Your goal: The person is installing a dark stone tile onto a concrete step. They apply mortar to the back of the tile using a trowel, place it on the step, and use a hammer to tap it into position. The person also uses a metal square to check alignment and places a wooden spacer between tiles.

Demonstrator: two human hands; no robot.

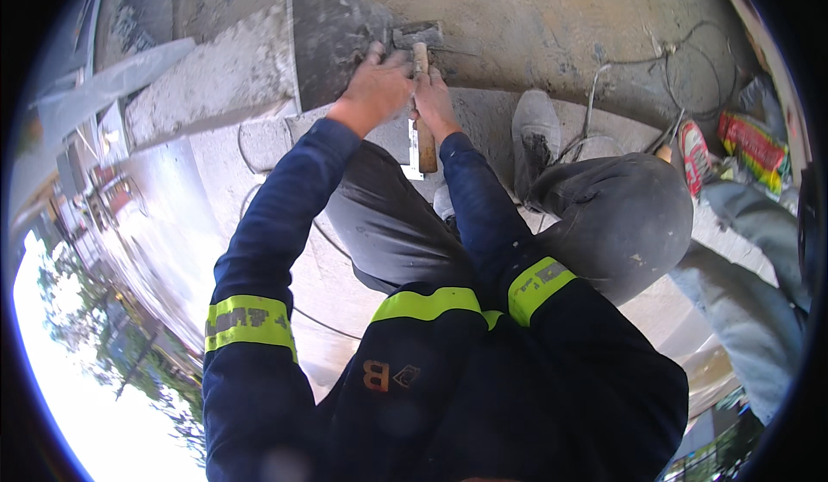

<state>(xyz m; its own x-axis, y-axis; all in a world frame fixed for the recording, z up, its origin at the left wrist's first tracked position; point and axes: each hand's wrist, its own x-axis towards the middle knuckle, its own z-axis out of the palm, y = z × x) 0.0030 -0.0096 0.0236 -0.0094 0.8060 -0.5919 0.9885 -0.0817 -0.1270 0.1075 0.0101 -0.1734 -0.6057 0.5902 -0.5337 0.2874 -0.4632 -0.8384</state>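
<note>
My left hand point(378, 88) reaches forward with its fingers spread, at the lower right part of a dark grey slab point(332, 29); they are a little blurred. Close beside it, my right hand point(435, 103) is closed round a wooden-handled tool point(421, 58). A dark, flat block point(418, 34) sits at the handle's far end; I cannot tell whether it is the tool's head. Wood shows again below my right hand, next to a white L-shaped strip point(415, 172). My hands partly hide how these pieces join.
Muddy, rough ground point(517, 25) spreads ahead beyond a pale concrete ledge point(483, 115). Loose cable point(716, 68) coils at the far right, near a red and yellow bag point(753, 146). Another person's legs point(742, 309) are close on my right. A long grey block point(216, 72) lies left of the slab.
</note>
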